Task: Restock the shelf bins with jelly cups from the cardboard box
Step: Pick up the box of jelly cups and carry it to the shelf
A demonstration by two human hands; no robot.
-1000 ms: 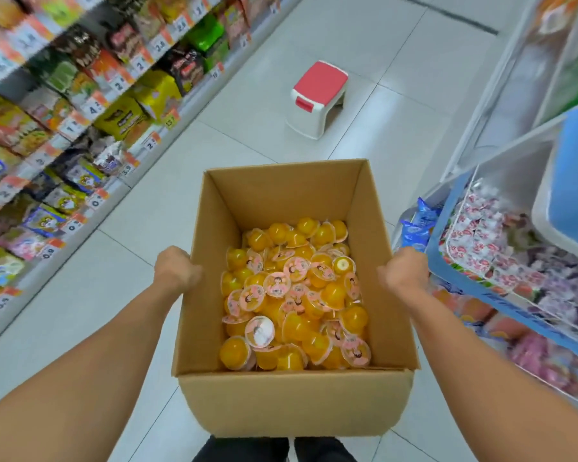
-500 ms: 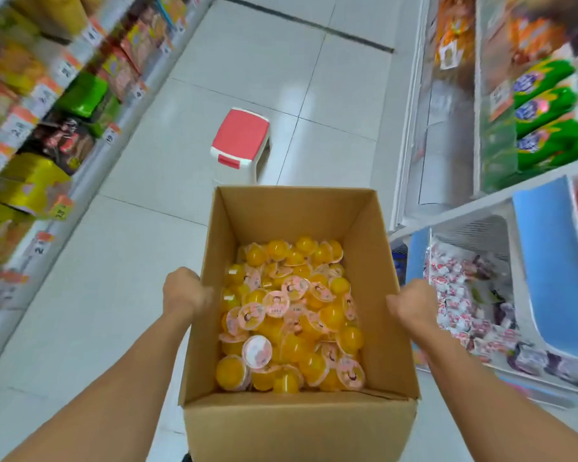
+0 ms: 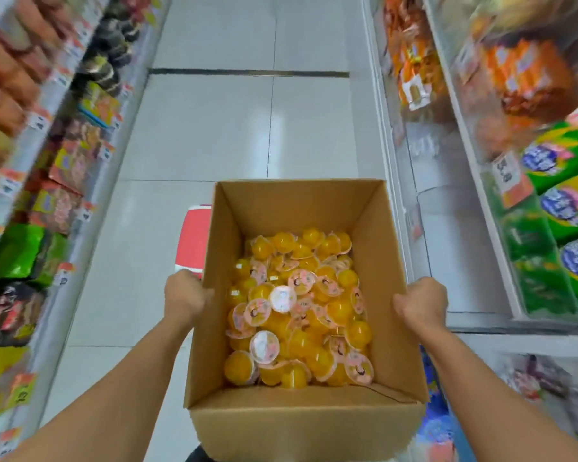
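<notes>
Jelly cups (image 3: 297,305): loose heap of small orange cups with foil lids, filling the bottom of the open box (image 3: 301,425), maybe a third of its depth. None in a shelf bin yet, so restocking not started as far as I can judge. Box is held up in the aisle, over the floor (image 3: 214,135), between the two shelf runs. Left hand (image 3: 184,296) grips the left wall near the top edge, right hand (image 3: 421,303) grips the right wall, both fists curled tight on the cardboard; fingertips hidden, so can't tell if they hook over the rim or under. Handling guess: each cup is light, stiff-walled but crushable, smooth plastic so a bit slippery, peel lids could puncture. Take them by the rim or scoop a handful, don't squeeze. The load together likely has real weight; box walls are thin and flex, so support from the bottom is safer than the sides. Red stool (image 3: 194,241) sits on the floor just behind the box's left wall, partly hidden. Shelves (image 3: 474,195) right carry green and orange snack bags, blurred. Left shelves hold mixed packets, also blurred.
</notes>
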